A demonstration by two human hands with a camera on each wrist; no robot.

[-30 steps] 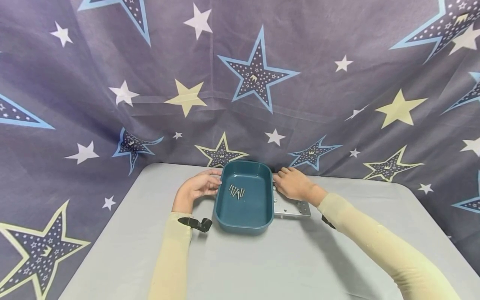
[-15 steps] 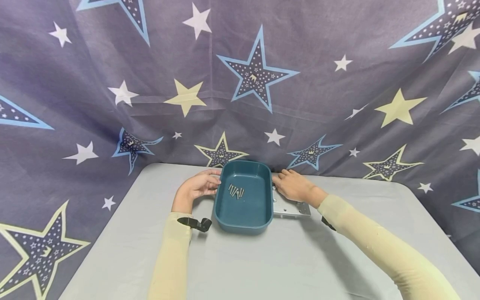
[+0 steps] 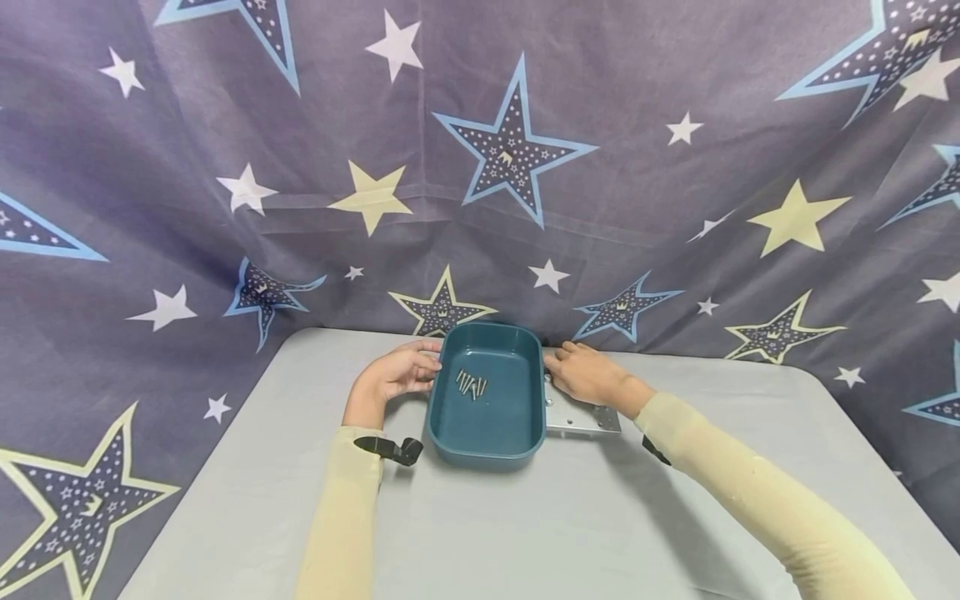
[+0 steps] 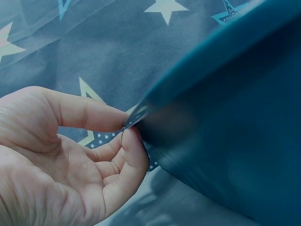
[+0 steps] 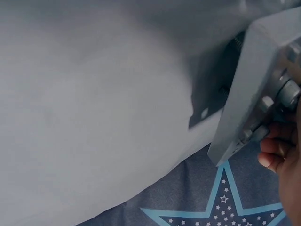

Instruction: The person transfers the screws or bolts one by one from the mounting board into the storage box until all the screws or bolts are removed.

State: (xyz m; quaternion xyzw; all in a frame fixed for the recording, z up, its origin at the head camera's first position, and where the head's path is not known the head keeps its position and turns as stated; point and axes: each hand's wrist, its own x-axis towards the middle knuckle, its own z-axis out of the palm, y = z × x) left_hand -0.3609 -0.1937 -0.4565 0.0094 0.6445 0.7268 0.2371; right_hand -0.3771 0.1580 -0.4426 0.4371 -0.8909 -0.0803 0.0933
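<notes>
A deep teal tray, rounded at its corners, sits in the middle of the table. Several small screws lie in a loose cluster inside it. My left hand pinches at the tray's left side; in the left wrist view the thumb and bent forefinger meet at its edge. Just right of the tray is a silver metal plate with raised fittings. My right hand covers the plate's far part. In the right wrist view its curled fingertips are at a small bolt on the plate; their exact contact is partly hidden.
A pale grey cloth covers the table. Close behind the table's far edge hangs a dark curtain printed with stars. Black straps are around both wrists.
Both hands, the tray and the plate hold their places. The whole head view shifts only very slightly; any small finger motion is too slight to tell.
</notes>
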